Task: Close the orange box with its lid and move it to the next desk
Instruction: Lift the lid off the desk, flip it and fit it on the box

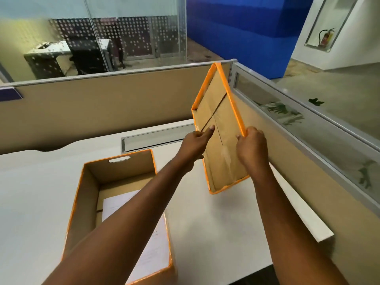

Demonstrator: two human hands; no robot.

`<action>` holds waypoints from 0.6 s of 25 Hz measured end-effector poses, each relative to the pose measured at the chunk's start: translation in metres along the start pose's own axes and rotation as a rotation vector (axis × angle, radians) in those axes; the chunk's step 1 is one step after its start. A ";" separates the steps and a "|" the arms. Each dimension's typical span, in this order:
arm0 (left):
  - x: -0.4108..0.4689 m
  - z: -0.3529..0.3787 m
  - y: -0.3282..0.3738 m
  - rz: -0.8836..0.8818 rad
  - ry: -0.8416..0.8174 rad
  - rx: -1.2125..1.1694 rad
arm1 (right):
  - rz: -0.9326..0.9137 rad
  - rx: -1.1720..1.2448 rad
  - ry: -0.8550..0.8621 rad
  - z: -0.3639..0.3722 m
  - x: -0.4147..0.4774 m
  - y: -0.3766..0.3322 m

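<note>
From the head camera, you are looking down at a white desk [216, 223] bordered by tan partition walls [92, 108]. Both of your bare arms reach forward over it.

Your hands hold the lid [218, 128] up in the air, above the right part of the desk and close to the right-hand partition. It is tilted steeply, its brown cardboard inside facing you and its orange rim framing it. Your right hand [254, 149] is closed around the lid's right edge, thumb on the inside face. Your left hand [194, 146] grips the left edge lower down, with one finger stretched out flat against the cardboard.

The orange box [115, 202] sits open on the desk at lower left, well apart from the lid, partly hidden by your left forearm. Its inside is brown, with a handle slot in the far wall. A white sheet of paper [144, 233] lies on its bottom.
</note>
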State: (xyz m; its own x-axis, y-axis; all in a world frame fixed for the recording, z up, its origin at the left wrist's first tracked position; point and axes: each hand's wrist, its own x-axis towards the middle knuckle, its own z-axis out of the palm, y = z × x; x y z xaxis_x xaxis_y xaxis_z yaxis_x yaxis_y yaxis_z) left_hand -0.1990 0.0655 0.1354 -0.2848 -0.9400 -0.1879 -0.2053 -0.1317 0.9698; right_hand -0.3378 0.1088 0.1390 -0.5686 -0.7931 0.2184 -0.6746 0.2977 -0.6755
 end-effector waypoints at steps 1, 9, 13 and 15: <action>-0.008 -0.009 0.005 -0.012 -0.057 -0.037 | 0.003 -0.047 0.018 0.003 -0.018 -0.017; -0.071 -0.062 0.009 0.054 -0.258 -0.306 | -0.060 -0.195 0.114 0.045 -0.145 -0.098; -0.098 -0.085 0.005 0.102 -0.144 -0.410 | -0.193 -0.083 0.099 0.043 -0.188 -0.119; -0.106 -0.108 0.002 0.090 -0.090 -0.438 | -0.252 0.170 -0.029 0.031 -0.196 -0.121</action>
State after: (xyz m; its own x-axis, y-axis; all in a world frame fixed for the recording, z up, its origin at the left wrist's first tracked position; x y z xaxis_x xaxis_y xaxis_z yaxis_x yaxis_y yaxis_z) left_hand -0.0681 0.1306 0.1737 -0.3671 -0.9254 -0.0940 0.2342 -0.1898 0.9535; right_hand -0.1299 0.2120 0.1562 -0.3778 -0.8463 0.3755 -0.7030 -0.0017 -0.7111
